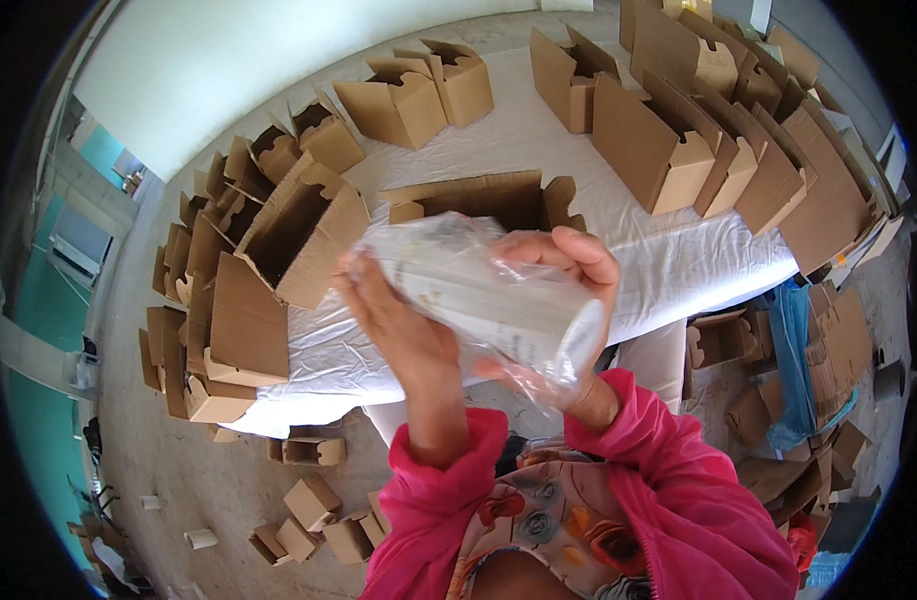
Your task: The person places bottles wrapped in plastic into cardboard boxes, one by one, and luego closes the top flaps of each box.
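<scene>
Above the near edge of the table, I hold a clear plastic bag (479,285) with white, tube-like contents between both hands. The bag is tilted, its left end higher than its right, and loose film hangs at its lower right corner. My left hand (404,335) presses along the left end, fingers pointing up and partly behind the film. Curled around the right side is my right hand (589,270), its fingers over the top and its other part below. Just beyond the bag, an open cardboard box (444,190) stands on the table, partly hidden by it.
The table (659,265) wears a white cloth. Several open cardboard boxes (314,225) crowd its left side, and more boxes (649,140) stand at the right. Small cartons (314,500) lie on the floor at lower left. Blue plastic sheeting (791,350) hangs among cartons at right.
</scene>
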